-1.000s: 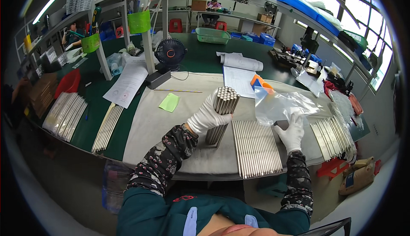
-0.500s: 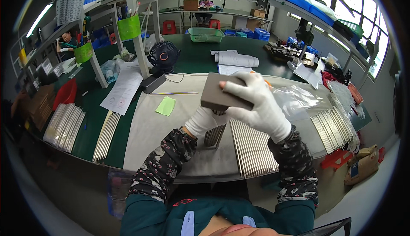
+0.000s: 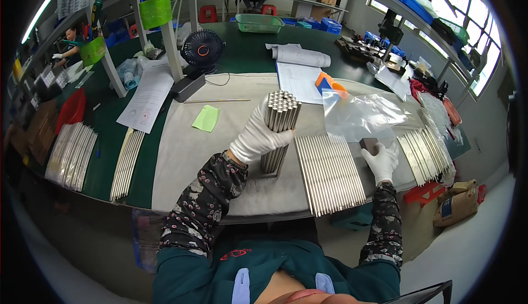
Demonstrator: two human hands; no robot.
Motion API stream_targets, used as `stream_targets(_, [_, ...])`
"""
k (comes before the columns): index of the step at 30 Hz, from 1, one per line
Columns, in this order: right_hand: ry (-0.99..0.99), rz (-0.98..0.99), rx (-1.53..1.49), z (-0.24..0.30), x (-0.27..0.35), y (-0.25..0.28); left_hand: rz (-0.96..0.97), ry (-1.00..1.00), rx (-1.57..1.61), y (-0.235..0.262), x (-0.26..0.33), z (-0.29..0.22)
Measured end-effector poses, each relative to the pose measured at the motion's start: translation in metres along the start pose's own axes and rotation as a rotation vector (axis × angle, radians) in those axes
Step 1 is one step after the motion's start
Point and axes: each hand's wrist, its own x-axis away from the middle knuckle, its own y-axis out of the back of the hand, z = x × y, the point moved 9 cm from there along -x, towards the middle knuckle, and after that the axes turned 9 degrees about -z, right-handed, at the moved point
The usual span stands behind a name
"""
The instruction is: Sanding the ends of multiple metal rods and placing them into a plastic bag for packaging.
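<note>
My gloved left hand (image 3: 257,138) is wrapped round an upright bundle of shiny metal rods (image 3: 281,116). The lower end of the bundle stands in a small metal frame (image 3: 269,175) on the pale cloth (image 3: 220,194). Off to the right, my gloved right hand (image 3: 383,162) grips a dark brown block (image 3: 369,145) low over the cloth; the hand covers part of it. Between my hands a row of metal rods (image 3: 330,177) lies side by side. A clear plastic bag (image 3: 363,114) is spread beyond the block.
A green paper note (image 3: 205,118), a single rod (image 3: 217,101) and a black fan (image 3: 202,51) are at the left. Wrapped rods (image 3: 71,156) lie farther left, more rods (image 3: 422,155) at the right. An orange and blue tape dispenser (image 3: 330,85) sits by papers (image 3: 300,78).
My right hand has carried the block from above the rod bundle down to the right, baring the rod tops. My left hand still holds the bundle. The view has shifted slightly.
</note>
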Motion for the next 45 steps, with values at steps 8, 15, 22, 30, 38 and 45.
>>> stream_targets(8, [0.521, 0.959, -1.228, 0.250, 0.113, 0.004, -0.041, 0.063, 0.085, 0.005, 0.004, -0.002])
stream_targets(15, [0.111, 1.197, -1.628, 0.283, 0.147, -0.003, -0.198, 0.226, 0.180, 0.032, -0.004, 0.015])
stream_targets(22, [-0.379, 1.717, -2.021, 0.208, 0.225, 0.045, -0.116, 0.605, 0.186, -0.031, 0.044, 0.034])
stream_targets(30, [-0.430, 1.748, -2.353, 0.138, 0.246, 0.054, 0.598, -0.528, -1.003, -0.107, -0.038, 0.036])
stream_targets(38, [-0.386, 1.704, -2.332, 0.114, 0.236, 0.050, 0.543, -1.050, -1.201, -0.179, -0.098, 0.124])
stream_targets(45, [-0.355, 1.755, -2.391, 0.113, 0.238, 0.049, 0.260, -1.305, -1.392, -0.156, -0.094, 0.032])
